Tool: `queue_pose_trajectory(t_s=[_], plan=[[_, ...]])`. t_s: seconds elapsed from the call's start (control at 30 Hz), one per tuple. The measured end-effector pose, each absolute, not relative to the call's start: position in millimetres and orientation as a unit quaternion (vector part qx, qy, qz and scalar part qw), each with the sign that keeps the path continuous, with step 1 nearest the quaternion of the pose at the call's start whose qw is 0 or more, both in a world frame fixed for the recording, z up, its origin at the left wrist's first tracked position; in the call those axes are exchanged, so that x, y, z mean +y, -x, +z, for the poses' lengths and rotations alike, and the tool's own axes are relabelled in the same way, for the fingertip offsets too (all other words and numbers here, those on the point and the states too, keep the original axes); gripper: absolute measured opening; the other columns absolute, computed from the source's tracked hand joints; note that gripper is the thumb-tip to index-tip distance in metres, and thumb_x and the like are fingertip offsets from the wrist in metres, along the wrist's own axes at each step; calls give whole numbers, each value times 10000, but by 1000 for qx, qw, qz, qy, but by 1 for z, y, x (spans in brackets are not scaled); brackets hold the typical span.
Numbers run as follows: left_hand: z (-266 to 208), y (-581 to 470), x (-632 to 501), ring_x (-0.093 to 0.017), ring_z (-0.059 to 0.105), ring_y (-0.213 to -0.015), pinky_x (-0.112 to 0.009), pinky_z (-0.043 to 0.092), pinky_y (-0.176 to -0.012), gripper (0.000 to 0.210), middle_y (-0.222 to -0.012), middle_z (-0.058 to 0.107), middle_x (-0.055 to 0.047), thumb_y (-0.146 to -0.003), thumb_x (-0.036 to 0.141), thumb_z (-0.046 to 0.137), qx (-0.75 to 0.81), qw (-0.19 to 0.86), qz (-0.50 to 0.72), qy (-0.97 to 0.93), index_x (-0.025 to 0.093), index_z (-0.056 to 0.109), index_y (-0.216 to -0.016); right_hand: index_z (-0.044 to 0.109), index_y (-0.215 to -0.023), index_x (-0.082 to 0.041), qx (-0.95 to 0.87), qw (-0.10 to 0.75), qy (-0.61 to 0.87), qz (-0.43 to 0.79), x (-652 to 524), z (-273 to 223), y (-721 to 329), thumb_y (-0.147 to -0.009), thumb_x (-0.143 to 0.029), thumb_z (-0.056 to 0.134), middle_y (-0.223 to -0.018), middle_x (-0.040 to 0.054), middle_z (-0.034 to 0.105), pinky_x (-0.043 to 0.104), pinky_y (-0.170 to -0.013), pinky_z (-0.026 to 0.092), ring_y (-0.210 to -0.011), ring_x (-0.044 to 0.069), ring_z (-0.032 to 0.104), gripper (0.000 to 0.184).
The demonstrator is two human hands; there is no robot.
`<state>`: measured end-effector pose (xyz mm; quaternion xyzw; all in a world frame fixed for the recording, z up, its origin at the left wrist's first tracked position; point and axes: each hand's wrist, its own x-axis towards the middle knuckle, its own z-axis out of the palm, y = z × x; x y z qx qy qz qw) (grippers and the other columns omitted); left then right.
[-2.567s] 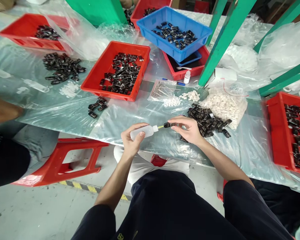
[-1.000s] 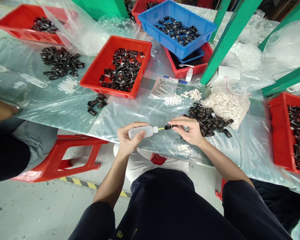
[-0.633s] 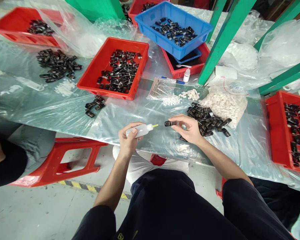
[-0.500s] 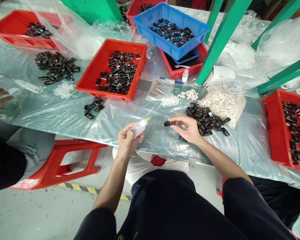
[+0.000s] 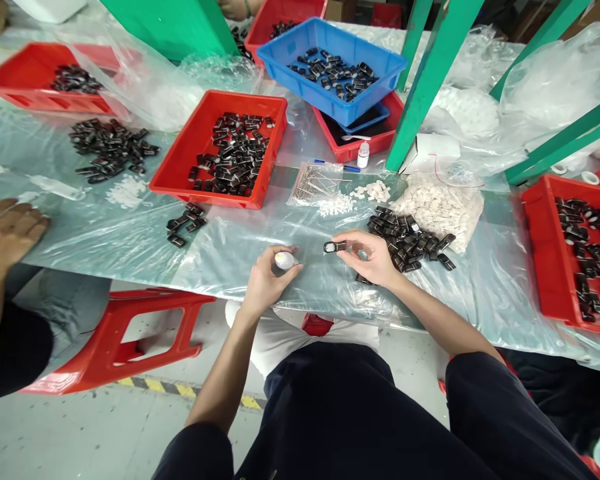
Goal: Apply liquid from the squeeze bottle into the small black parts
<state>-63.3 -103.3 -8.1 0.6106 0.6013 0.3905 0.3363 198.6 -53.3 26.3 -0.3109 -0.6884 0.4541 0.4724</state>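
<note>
My left hand (image 5: 270,279) is closed around a small white squeeze bottle (image 5: 284,260), whose yellow tip now faces up toward me. Between the thumb and fingers of my right hand (image 5: 373,257) is a small glossy black plastic part (image 5: 335,247) with a pale area on its upper face. The bottle and the part are a short gap apart, above the plastic-covered table (image 5: 220,260). Just beyond my right hand lies a pile of similar black parts (image 5: 410,240). Small white pieces (image 5: 336,204) lie farther back.
A red tray (image 5: 155,173) of black parts stands ahead on the left; another red tray (image 5: 535,247) is at far right. Behind are a blue tray (image 5: 280,63), a bag of white pieces (image 5: 443,210) and a green post (image 5: 425,100). A co-worker's hand (image 5: 13,233) rests at left.
My left hand has turned the bottle from lying slanted to pointing its tip up toward me. The black part is tilted to show its pale face. The co-worker's hand has come farther into view.
</note>
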Motion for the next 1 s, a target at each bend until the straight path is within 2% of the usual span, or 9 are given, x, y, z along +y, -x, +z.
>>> queue_pose_trajectory(t_s=[0.07, 0.13, 0.2, 0.27, 0.33, 0.5, 0.6, 0.77, 1.0], plan=[[-6, 66, -106, -309, 685, -1290, -486, 516, -1116, 530, -1355, 735, -132, -854, 458, 802, 605, 295, 377, -637, 210, 631, -1291, 795, -1140, -221, -688, 472, 318, 451, -53, 27, -199, -966, -348, 705, -904, 49, 737, 252, -510, 441, -694, 143, 592, 234], [-3, 66, -115, -302, 683, -1282, -466, 528, -1091, 567, -1365, 722, -139, -861, 424, 804, 611, 194, 412, -647, 201, 616, -1348, 794, -1163, -218, -684, 470, 327, 453, -53, 28, -200, -988, -389, 683, -874, 43, 729, 259, -528, 460, -678, 139, 590, 269], [3, 60, -129, -255, 740, -1085, -404, 569, -961, 395, -1188, 773, -113, -900, 324, 770, 598, 35, 483, -639, 195, 663, -1258, 793, -1168, -211, -670, 470, 333, 470, -52, 27, -200, -1015, -448, 647, -892, 53, 747, 271, -566, 499, -691, 142, 626, 318], [10, 48, -141, -177, 711, -769, -325, 558, -772, 172, -896, 767, -36, -926, 205, 724, 543, -79, 512, -661, 212, 702, -1096, 795, -1145, -207, -643, 479, 335, 495, -51, 25, -199, -1020, -505, 631, -934, 68, 776, 286, -608, 538, -707, 146, 659, 362], [15, 29, -145, -141, 666, -657, -286, 532, -694, 135, -801, 741, 4, -939, 161, 704, 481, -60, 456, -747, 234, 701, -1053, 798, -1110, -207, -609, 496, 341, 516, -50, 21, -199, -996, -542, 659, -939, 70, 791, 293, -626, 556, -686, 142, 656, 381], [11, -11, -110, -241, 730, -1008, -344, 577, -811, 267, -1162, 756, -115, -1037, 188, 542, 559, 49, 229, -795, 179, 657, -1278, 800, -1076, -207, -568, 520, 360, 527, -46, 18, -198, -927, -593, 734, -870, 61, 783, 298, -582, 534, -618, 139, 622, 419], [4, -17, -90, -276, 714, -1068, -360, 575, -829, 279, -1184, 722, -140, -1030, 150, 517, 602, 68, 132, -784, 147, 663, -1268, 803, -1049, -204, -565, 528, 359, 522, -45, 21, -199, -920, -591, 742, -833, 56, 766, 296, -569, 518, -609, 139, 616, 412], [3, -15, -88, -260, 724, -966, -348, 564, -789, 244, -1087, 704, -124, -1058, 186, 480, 603, 113, 112, -782, 163, 721, -1090, 801, -1005, -193, -559, 531, 349, 533, -45, 22, -199, -911, -597, 746, -802, 48, 751, 287, -561, 503, -589, 128, 591, 418], [1, -8, -86, -260, 723, -907, -348, 541, -740, 298, -1112, 710, -137, -1038, 154, 445, 599, 123, 126, -781, 156, 721, -1151, 797, -1006, -181, -551, 516, 343, 558, -44, 18, -198, -883, -614, 766, -757, 36, 732, 270, -545, 491, -575, 120, 576, 452]])
